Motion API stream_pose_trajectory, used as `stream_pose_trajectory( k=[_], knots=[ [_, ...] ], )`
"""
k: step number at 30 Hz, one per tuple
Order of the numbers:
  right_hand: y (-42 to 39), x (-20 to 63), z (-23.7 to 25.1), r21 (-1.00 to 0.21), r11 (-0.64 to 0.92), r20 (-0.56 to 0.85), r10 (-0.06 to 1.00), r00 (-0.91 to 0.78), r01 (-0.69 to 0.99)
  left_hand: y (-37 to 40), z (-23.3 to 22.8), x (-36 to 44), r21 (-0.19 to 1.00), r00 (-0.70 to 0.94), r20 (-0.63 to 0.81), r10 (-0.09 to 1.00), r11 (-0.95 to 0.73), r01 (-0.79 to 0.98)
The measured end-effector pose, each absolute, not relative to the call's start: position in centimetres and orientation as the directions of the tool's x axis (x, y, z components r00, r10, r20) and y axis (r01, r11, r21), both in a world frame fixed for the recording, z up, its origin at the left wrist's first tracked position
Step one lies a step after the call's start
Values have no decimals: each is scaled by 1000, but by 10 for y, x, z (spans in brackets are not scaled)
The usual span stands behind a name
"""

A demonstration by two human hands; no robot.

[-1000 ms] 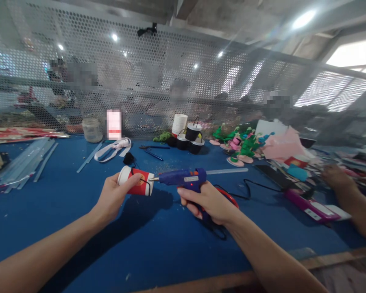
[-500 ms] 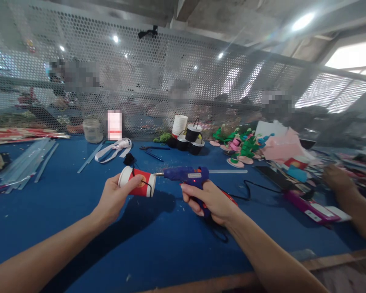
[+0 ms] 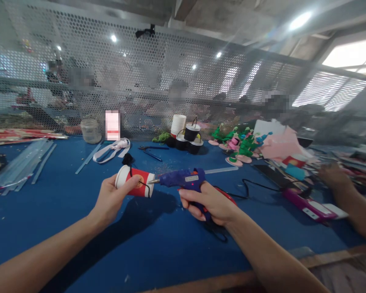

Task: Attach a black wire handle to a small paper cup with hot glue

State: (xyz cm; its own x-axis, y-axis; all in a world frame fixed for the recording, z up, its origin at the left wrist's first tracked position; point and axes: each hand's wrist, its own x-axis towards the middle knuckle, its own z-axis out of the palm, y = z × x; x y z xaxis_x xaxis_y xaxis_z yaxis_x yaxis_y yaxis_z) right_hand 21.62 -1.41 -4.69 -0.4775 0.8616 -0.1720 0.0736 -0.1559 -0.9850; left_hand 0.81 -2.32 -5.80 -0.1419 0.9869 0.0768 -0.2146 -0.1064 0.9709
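Note:
My left hand (image 3: pixel 111 195) grips a red and white paper cup (image 3: pixel 142 178) lying on its side above the table, its rim toward the left. A thin black cord runs over the cup's side, and a small black piece (image 3: pixel 127 159) shows just behind it. In my right hand (image 3: pixel 212 203) is a blue hot glue gun (image 3: pixel 178 178) with a small red light lit. Its metal nozzle points left and meets the cup near its base end. A clear glue stick (image 3: pixel 221 169) extends from the gun's back.
Clear glue sticks (image 3: pixel 24 165) lie at the left. Behind stand a glass jar (image 3: pixel 90 131), stacked white cups (image 3: pixel 178 125), black cups (image 3: pixel 192 132) and green-and-pink craft pieces (image 3: pixel 242 146). A purple power strip (image 3: pixel 305 205) and another person's hand (image 3: pixel 332 177) are at the right.
The glue gun's nozzle has shifted slightly down and tilted against the cup's side. Both hands keep their holds; the whole view has moved a little.

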Motion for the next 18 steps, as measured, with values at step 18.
stream_pose_trajectory(
  k=[18],
  knots=[
    [-9,219,-51,-994,-105,-104,906,-411,21,-27,-58,7,974,-150,131,980,-156,-167]
  ],
)
